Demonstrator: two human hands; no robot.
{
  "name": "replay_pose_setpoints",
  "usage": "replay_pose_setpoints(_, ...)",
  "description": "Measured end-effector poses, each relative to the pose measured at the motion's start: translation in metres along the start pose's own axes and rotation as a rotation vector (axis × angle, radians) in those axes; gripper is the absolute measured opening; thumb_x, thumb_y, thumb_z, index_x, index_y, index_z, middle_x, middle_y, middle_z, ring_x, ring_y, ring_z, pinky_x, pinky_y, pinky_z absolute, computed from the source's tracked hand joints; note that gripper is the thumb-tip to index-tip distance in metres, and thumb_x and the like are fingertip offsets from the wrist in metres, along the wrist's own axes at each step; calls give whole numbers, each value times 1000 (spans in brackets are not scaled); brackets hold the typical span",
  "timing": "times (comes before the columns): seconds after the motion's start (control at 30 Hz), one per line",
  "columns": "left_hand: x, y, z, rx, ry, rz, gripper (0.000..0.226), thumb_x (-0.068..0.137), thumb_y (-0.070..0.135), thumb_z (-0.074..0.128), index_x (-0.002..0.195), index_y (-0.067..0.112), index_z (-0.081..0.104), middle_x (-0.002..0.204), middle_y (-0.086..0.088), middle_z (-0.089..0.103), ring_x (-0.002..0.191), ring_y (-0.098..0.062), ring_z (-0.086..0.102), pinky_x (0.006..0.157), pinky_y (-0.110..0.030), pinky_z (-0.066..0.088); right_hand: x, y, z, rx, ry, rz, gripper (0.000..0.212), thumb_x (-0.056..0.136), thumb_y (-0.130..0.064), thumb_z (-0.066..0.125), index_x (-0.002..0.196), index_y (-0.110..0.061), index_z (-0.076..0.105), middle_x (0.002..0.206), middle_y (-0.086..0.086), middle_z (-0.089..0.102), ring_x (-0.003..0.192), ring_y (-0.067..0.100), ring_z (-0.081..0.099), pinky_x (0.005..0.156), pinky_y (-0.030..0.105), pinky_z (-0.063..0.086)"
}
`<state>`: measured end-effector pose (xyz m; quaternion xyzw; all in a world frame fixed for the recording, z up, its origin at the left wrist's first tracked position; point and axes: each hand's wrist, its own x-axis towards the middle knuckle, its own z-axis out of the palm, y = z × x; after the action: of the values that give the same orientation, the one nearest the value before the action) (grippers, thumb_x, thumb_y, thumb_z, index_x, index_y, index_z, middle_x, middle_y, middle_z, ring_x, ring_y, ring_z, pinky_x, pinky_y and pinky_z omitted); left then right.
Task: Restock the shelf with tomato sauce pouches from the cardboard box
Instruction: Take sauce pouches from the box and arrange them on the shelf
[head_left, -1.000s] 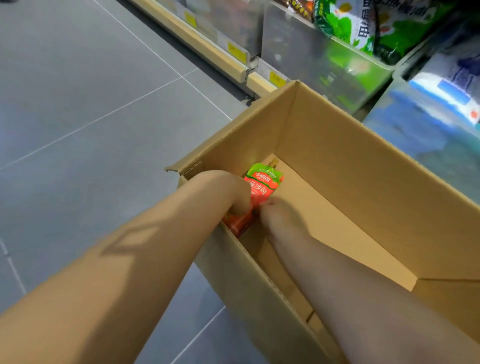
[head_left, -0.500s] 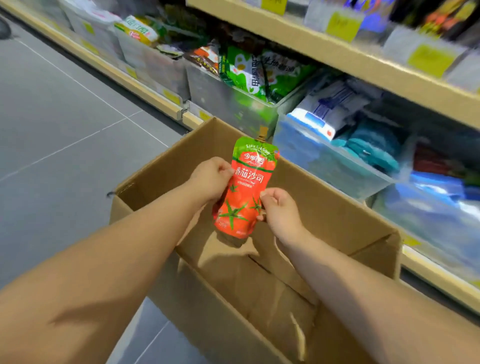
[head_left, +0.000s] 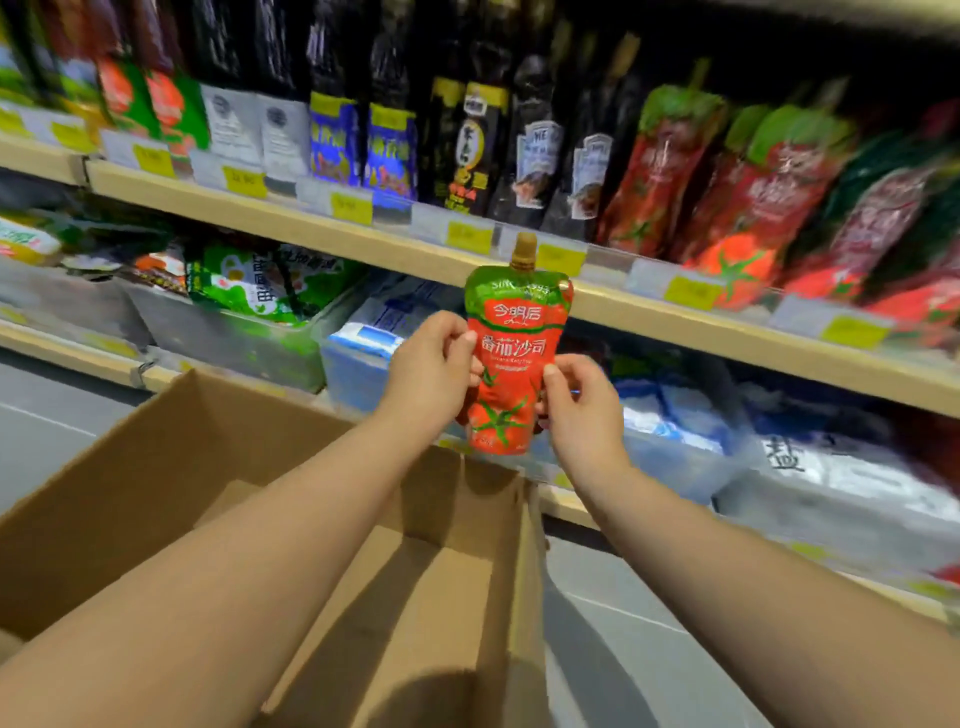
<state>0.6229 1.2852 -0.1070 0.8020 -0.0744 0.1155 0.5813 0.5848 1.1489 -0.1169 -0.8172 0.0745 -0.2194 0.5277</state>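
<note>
The left hand (head_left: 434, 364) and the right hand (head_left: 582, 402) each pinch a side edge of one tomato sauce pouch (head_left: 511, 358), which is held upright in the air above the cardboard box (head_left: 156, 467) and in front of the shelf (head_left: 395, 244). The visible part of the box floor shows no more pouches, so this may be the last one. It is not yet shelved, and matching red pouches (head_left: 727, 208), blurred, stand up and to the right.

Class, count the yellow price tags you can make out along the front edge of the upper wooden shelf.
9 yellow price tags: far left, then rightward, one cut off. Blur may hide others.
</note>
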Motion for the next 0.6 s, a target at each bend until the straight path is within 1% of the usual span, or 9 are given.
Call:
replay_pose_setpoints(0.1, 6, 34, 27, -89, 12, 53, 30, 95, 15, 44, 69, 30, 45, 62, 4, 59, 56, -11, 59, 64, -30, 51, 17, -8, -38, -52, 61, -83, 13, 94, -20, 48, 85, -21, 57, 80, 7, 66, 76, 30, 64, 75, 45, 53)
replay_pose_setpoints(0.17, 10, 55, 41, -136, 21, 100, 30, 95, 14, 43, 70, 30, 45, 64, 4, 58, 59, -10, 60, 65, -29, 53, 28, -15, -62, -118, 99, -151, 14, 94, -21, 48, 83, -24, 57, 79, 2, 65, 75, 21, 62, 72, 32, 48)
replay_pose_setpoints(0.2, 12, 67, 47, -151, 19, 121, 29, 95, 14, 43, 71, 30, 46, 64, 4, 58, 60, -10, 61, 69, -34, 56, 34, -19, -75, -144, 122, -195, 15, 94, -21, 48, 82, -26, 56, 75, -3, 62, 72, 13, 58, 66, 25, 41)
replay_pose_setpoints(0.27, 19, 88, 55, -145, 27, 163, 27, 95, 16, 42, 74, 31, 47, 65, 4, 60, 63, -11, 63, 77, -42, 57, 46, -30, -95, -151, 133, -284, 17, 94, -19, 47, 82, -28, 55, 70, -12, 55, 66, 0, 50, 58, 19, 32)
replay_pose_setpoints(0.33, 30, 107, 58, -104, 52, 223, 21, 95, 20, 41, 78, 31, 50, 72, 0, 65, 71, -16, 67, 78, -47, 56, 59, -42, -111, -174, 142, -355, 16, 95, -19, 46, 86, -29, 55, 73, -17, 53, 69, -1, 47, 58, 13, 33)
replay_pose_setpoints(0.4, 42, 124, 61, -40, 74, 280, 15, 94, 25, 40, 85, 28, 51, 84, -3, 67, 81, -25, 67, 79, -49, 54, 75, -51, -122, -196, 175, -406, 15, 96, -19, 45, 90, -24, 57, 78, -15, 52, 72, 3, 45, 62, 5, 34)
replay_pose_setpoints(0.43, 48, 133, 64, -12, 84, 302, 15, 95, 27, 39, 86, 28, 51, 86, -2, 67, 84, -24, 66, 79, -48, 54, 84, -55, -126, -200, 193, -410, 15, 96, -18, 44, 91, -21, 58, 81, -12, 52, 74, 6, 45, 63, 3, 34)
replay_pose_setpoints(0.53, 60, 153, 74, 1, 68, 356, 14, 97, 27, 39, 90, 25, 51, 87, 0, 67, 86, -20, 65, 80, -46, 55, 110, -63, -133, -190, 251, -375, 17, 97, -18, 42, 83, -23, 49, 78, -8, 50, 71, 12, 43, 58, 9, 33)
replay_pose_setpoints(0.6, 68, 157, 80, 41, 54, 362, 14, 97, 25, 39, 93, 19, 51, 88, -3, 67, 86, -22, 65, 81, -46, 54, 124, -64, -134, -170, 276, -324, 15, 98, -21, 42, 87, -23, 53, 77, -8, 51, 71, 14, 44, 58, 20, 34)
